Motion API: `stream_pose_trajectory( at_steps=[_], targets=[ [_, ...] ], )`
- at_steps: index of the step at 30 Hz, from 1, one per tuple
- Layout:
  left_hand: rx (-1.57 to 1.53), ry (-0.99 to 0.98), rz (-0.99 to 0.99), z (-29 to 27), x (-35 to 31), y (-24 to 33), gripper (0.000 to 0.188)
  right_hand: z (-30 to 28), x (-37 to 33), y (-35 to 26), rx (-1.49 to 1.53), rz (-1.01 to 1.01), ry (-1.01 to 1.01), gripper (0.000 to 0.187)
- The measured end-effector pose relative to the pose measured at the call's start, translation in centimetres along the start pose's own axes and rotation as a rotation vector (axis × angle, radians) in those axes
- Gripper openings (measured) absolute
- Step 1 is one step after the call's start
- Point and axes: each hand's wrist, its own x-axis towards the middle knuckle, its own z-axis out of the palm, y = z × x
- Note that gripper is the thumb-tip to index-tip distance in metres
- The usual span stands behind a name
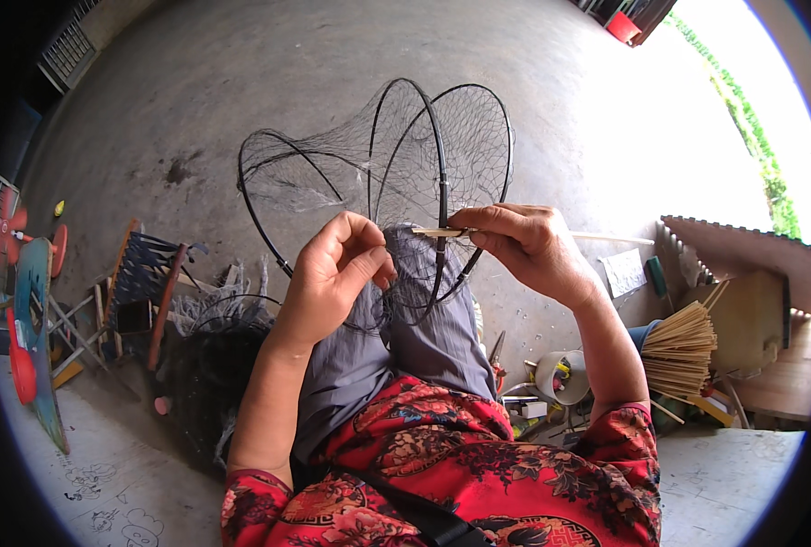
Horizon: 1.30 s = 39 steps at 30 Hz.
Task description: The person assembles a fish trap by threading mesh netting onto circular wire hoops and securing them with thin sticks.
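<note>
Directions taken from the centre of the view. A net [410, 150] of fine dark mesh, stretched over thin black hoops [442, 159], is seen at 12 o'clock, its lower part overlapping the trousers [433, 314] at the knees. The hoops are smooth, rounded and bent to ovals; the mesh is drawn into a sagging, semi-transparent tube, and its knots cannot be resolved. At 3 o'clock, a pale, slender stick [431, 232], wood-like in look, is gripped between thumb and fingers of the right hand [537, 244], its flat tip being laid across the upright side of the nearest hoop. At 9 o'clock, the left hand [337, 264] is held with fingers curled and thumb brought close to the forefinger, a narrow posture; whether a strand is pinched cannot be told. The trousers are of grey, creased cloth; a red floral shirt [442, 465] is seen at 6 o'clock. A fanned bundle of straight, pale sticks [683, 346] is noted near 4 o'clock, with a round white bucket [565, 392] closer in. A dark, tangled mesh heap [209, 365] is noted at 8 o'clock.
</note>
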Motion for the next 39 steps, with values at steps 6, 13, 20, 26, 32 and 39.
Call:
stream_pose_trajectory(
  at_steps=[6,13,20,26,32,39],
  targets=[
    [0.648,-0.129,0.059,1.4,-2.6,-0.7,0.026,0.4,-0.7,0.2,0.079,0.088,0.009,0.022],
    [0.674,0.116,0.185,-0.2,-3.2,2.4,0.008,0.0,-1.2,0.3,0.17,0.214,-0.011,0.02],
    [-0.529,0.124,-0.031,1.2,-2.3,1.9,0.006,0.2,-1.2,0.0,0.169,0.106,0.018,0.019],
    [0.043,0.001,-0.049,1.7,-2.7,1.5,0.063,0.1,-1.7,-0.5,0.154,0.229,0.029,0.017],
    [0.122,0.149,0.037,2.8,-1.6,1.3,0.016,0.5,-1.7,-0.7,0.092,0.124,0.056,0.014],
    [0.032,0.32,0.017,3.6,-1.0,0.1,0.019,-0.1,-1.7,-0.9,-0.082,-0.062,0.027,0.014]
  ],
)
